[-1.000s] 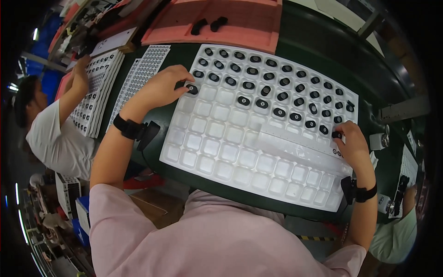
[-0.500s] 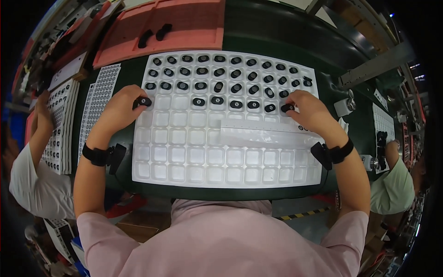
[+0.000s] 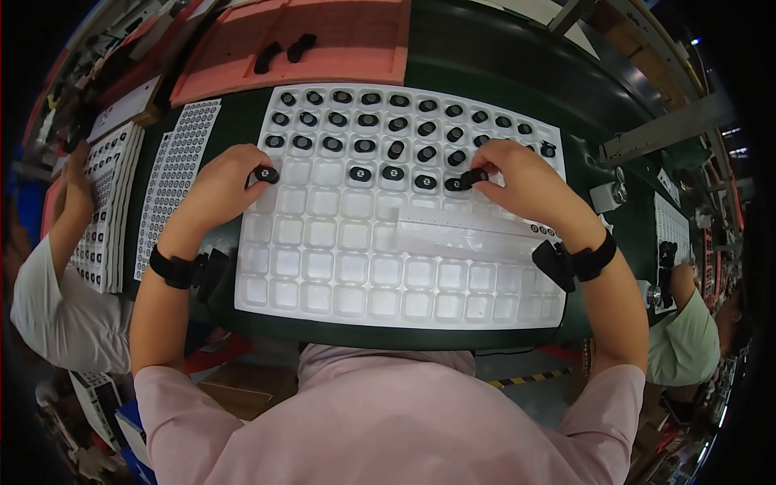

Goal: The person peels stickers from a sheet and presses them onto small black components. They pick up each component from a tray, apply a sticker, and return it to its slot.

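A white compartment tray (image 3: 376,303) lies before me, its far rows filled with small black oval pieces (image 3: 371,99). At the tray's left side, my left hand (image 3: 230,179) pinches a black oval piece (image 3: 266,174) bearing a round white mark. Over the fourth row, my right hand (image 3: 521,174) is closed on another black oval piece (image 3: 478,175), which touches or nearly touches a marked piece (image 3: 456,184) in its compartment. Fingers partly cover the held piece. A clear plastic strip (image 3: 453,234) with black round stickers at its right end lies across nearer compartments.
Sheets of round stickers (image 3: 182,162) lie left of the tray. Beyond it, a red board (image 3: 323,69) carries two black curved things (image 3: 301,47). A metal bar (image 3: 655,133) juts in at right. Co-workers' arms (image 3: 73,202) show on both sides, with stacked trays (image 3: 101,218) at left.
My right hand has moved left along the fourth row, from its right end to over the row's right part. The left hand keeps its piece. The whole view has shifted slightly.
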The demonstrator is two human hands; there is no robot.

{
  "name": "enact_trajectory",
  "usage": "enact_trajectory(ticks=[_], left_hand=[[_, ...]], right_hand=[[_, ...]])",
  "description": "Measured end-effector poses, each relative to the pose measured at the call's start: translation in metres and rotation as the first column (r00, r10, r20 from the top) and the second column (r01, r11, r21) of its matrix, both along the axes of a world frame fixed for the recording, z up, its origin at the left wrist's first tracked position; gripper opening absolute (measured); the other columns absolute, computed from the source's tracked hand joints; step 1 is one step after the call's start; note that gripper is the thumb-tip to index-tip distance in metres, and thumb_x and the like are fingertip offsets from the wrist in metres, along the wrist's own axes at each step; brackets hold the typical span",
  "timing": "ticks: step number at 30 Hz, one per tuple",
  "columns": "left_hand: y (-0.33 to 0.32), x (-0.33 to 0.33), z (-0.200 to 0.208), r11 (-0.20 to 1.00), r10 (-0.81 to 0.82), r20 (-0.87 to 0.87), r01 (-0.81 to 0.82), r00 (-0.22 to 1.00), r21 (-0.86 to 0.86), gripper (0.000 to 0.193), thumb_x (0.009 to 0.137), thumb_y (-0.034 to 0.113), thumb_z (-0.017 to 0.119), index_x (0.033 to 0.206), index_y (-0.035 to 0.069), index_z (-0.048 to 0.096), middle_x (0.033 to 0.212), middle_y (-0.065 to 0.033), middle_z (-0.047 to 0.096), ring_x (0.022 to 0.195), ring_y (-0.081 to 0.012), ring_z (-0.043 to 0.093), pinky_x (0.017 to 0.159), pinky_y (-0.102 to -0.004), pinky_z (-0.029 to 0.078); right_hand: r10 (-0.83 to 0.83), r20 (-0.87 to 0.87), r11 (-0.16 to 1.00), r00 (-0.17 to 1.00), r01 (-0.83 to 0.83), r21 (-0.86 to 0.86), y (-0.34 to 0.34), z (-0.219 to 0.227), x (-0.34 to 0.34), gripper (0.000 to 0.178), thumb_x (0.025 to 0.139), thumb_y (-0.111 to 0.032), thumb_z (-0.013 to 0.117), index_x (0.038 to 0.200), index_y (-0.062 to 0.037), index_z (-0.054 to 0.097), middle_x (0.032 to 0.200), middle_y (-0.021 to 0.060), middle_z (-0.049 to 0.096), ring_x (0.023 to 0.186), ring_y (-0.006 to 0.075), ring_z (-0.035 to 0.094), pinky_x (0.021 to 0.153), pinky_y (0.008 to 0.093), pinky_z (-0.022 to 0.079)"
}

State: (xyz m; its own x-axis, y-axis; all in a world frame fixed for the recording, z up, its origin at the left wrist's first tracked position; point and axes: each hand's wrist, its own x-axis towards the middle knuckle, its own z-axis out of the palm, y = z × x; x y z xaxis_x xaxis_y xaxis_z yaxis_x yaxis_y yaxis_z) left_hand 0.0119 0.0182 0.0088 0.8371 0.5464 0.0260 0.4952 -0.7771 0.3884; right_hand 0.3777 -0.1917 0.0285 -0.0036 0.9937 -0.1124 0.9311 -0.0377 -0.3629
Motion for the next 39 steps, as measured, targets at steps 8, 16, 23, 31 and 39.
enact_trajectory(ticks=[8, 16, 23, 31, 39], left_hand=[[-0.003, -0.005, 0.004, 0.997, 0.033, 0.045, -0.029, 0.998, -0.077, 0.021, 0.078, 0.001, 0.072, 0.098, 0.001, 0.065, 0.094, -0.012, 0.063, 0.089, -0.0296, 0.063, 0.078, -0.0373, 0.052], [-0.01, -0.013, 0.007, 0.974, 0.062, 0.116, -0.035, 0.991, -0.224, 0.022, 0.08, 0.002, 0.073, 0.101, 0.0, 0.066, 0.093, -0.0106, 0.062, 0.086, -0.0236, 0.063, 0.076, -0.0329, 0.052], [-0.016, -0.013, 0.015, 0.965, 0.035, 0.193, 0.017, 0.981, -0.263, 0.022, 0.082, 0.003, 0.073, 0.103, 0.0, 0.066, 0.095, -0.0091, 0.063, 0.087, -0.0208, 0.063, 0.079, -0.0311, 0.052], [-0.026, 0.005, 0.008, 0.926, 0.045, 0.242, 0.05, 0.969, -0.373, 0.026, 0.082, 0.002, 0.073, 0.107, 0.0, 0.066, 0.1, -0.0088, 0.063, 0.084, -0.018, 0.062, 0.078, -0.0291, 0.052], [-0.036, 0.017, 0.016, 0.86, 0.092, 0.242, 0.045, 0.966, -0.508, 0.02, 0.082, 0.005, 0.073, 0.099, -0.003, 0.068, 0.08, -0.0094, 0.067, 0.078, -0.0169, 0.067, 0.073, -0.0293, 0.054]], right_hand=[[0.022, -0.067, 1.0, 0.998, -0.023, -0.012, 0.024, 0.006, -0.025, 0.024, 0.079, -0.008, 0.075, 0.1, -0.0019, 0.065, 0.095, 0.013, 0.066, 0.09, 0.0277, 0.065, 0.08, 0.0372, 0.053], [0.016, -0.135, 0.999, 0.991, -0.021, -0.032, 0.049, 0.007, -0.048, 0.023, 0.081, -0.009, 0.075, 0.1, -0.001, 0.065, 0.094, 0.0125, 0.066, 0.086, 0.0255, 0.065, 0.078, 0.0361, 0.052], [0.08, -0.141, 0.996, 0.987, -0.083, -0.019, 0.069, 0.006, -0.067, 0.022, 0.082, -0.009, 0.074, 0.1, -0.0004, 0.065, 0.092, 0.0127, 0.066, 0.085, 0.0242, 0.064, 0.077, 0.0352, 0.052], [0.146, -0.208, 0.989, 0.967, -0.146, 0.019, 0.085, 0.003, -0.094, 0.025, 0.082, -0.009, 0.075, 0.102, 0.0018, 0.064, 0.091, 0.0096, 0.065, 0.082, 0.0172, 0.061, 0.075, 0.0293, 0.05], [-0.076, -0.733, 0.997, 0.676, 0.045, -0.062, 0.084, 0.051, -0.106, 0.024, 0.088, -0.009, 0.074, 0.107, 0.0002, 0.064, 0.091, 0.0, 0.063, 0.084, 0.0071, 0.058, 0.075, 0.0236, 0.048]])
